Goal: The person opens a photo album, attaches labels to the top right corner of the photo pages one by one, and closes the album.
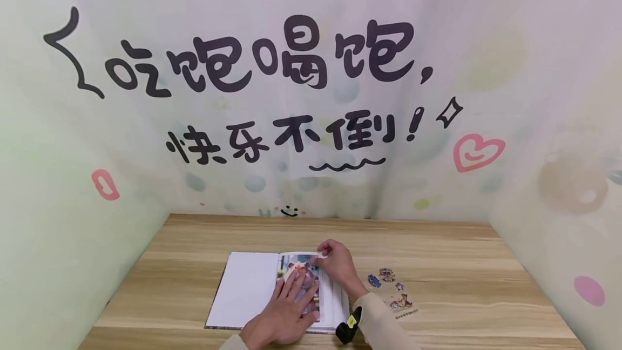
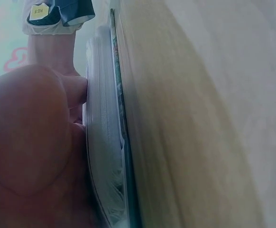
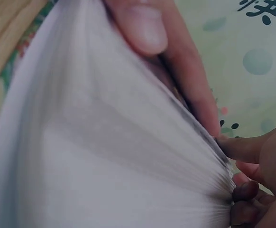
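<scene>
An open photo album (image 1: 245,288) lies on the table, its left page blank white. On the right page is a colourful picture of a round-eared cartoon animal (image 1: 307,260). My left hand (image 1: 286,309) rests on the picture with its fingers spread, covering the lower part. My right hand (image 1: 338,266) is at the upper right corner of that page. In the right wrist view, the right fingers (image 3: 263,147) pinch the page edge, and the sheets (image 3: 95,156) fan out from there. The left wrist view shows the album's thick side (image 2: 102,109) beneath the left hand.
Right of the album lies a clear sticker sheet (image 1: 399,301) with several small colourful stickers. The wooden table (image 1: 466,290) meets a printed curtain (image 1: 272,188) with black lettering at the back. A black wrist strap (image 1: 347,332) sits on the right sleeve.
</scene>
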Action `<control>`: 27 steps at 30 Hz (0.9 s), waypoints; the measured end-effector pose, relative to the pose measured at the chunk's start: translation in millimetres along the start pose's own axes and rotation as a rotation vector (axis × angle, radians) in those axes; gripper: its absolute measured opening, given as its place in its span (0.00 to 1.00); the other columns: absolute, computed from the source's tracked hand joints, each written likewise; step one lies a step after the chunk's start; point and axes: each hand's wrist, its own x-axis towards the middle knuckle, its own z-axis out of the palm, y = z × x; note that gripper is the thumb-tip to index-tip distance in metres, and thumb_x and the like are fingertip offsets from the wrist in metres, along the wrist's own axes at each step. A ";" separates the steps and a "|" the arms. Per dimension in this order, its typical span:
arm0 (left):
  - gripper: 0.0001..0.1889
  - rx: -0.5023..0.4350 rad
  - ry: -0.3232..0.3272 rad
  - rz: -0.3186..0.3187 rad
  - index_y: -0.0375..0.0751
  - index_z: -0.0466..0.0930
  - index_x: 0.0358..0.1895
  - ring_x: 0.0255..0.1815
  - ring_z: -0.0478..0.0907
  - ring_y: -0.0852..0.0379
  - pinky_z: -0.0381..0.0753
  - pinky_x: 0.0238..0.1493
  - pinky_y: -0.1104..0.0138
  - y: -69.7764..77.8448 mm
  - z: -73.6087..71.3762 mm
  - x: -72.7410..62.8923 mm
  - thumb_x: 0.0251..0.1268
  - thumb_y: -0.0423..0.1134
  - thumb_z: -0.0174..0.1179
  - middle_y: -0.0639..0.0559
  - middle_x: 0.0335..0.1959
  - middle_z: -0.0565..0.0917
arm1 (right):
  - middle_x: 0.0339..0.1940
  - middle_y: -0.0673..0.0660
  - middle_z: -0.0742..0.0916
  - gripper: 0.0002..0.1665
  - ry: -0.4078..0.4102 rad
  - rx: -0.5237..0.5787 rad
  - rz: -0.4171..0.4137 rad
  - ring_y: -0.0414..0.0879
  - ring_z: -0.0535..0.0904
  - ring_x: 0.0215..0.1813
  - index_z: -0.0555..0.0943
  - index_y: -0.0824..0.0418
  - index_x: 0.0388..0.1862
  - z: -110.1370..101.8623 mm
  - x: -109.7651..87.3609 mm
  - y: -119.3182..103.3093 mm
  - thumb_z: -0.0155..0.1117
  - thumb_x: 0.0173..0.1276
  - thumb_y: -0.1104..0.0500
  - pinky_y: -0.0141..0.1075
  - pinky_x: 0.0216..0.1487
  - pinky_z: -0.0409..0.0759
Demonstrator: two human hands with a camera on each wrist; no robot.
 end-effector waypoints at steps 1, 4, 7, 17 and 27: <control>0.33 -0.001 -0.001 0.000 0.54 0.52 0.79 0.81 0.37 0.41 0.41 0.75 0.38 -0.1 0.1 0.3 0.77 0.61 0.40 0.42 0.81 0.47 | 0.32 0.54 0.80 0.13 0.001 0.005 0.008 0.45 0.73 0.34 0.81 0.61 0.37 -0.6 0.2 0.1 0.77 0.56 0.62 0.33 0.33 0.72; 0.33 -0.007 0.010 0.008 0.57 0.52 0.80 0.82 0.36 0.42 0.40 0.75 0.39 -4.5 5.2 3.9 0.77 0.63 0.38 0.43 0.81 0.47 | 0.32 0.54 0.80 0.14 0.002 0.016 0.027 0.45 0.72 0.35 0.81 0.60 0.37 -2.1 0.6 1.1 0.77 0.56 0.61 0.34 0.34 0.72; 0.33 -0.011 0.023 0.018 0.59 0.51 0.80 0.82 0.35 0.42 0.40 0.75 0.39 -10.1 11.3 7.7 0.76 0.64 0.36 0.43 0.81 0.47 | 0.32 0.53 0.79 0.14 0.008 0.026 0.042 0.46 0.72 0.35 0.81 0.60 0.37 -2.5 1.2 2.9 0.78 0.56 0.61 0.34 0.34 0.72; 0.35 -0.048 0.016 0.037 0.57 0.52 0.80 0.82 0.35 0.41 0.38 0.74 0.36 -9.7 11.2 6.5 0.75 0.66 0.35 0.42 0.81 0.47 | 0.25 0.51 0.77 0.14 0.063 0.038 0.071 0.43 0.71 0.28 0.81 0.61 0.33 -1.1 3.8 7.1 0.79 0.54 0.60 0.32 0.28 0.70; 0.35 -0.052 0.021 0.048 0.58 0.49 0.80 0.82 0.33 0.41 0.37 0.73 0.36 -10.7 11.9 6.1 0.75 0.67 0.33 0.43 0.82 0.44 | 0.25 0.52 0.78 0.05 0.090 0.042 0.066 0.44 0.71 0.29 0.81 0.60 0.31 -0.1 2.9 6.6 0.71 0.60 0.64 0.32 0.27 0.69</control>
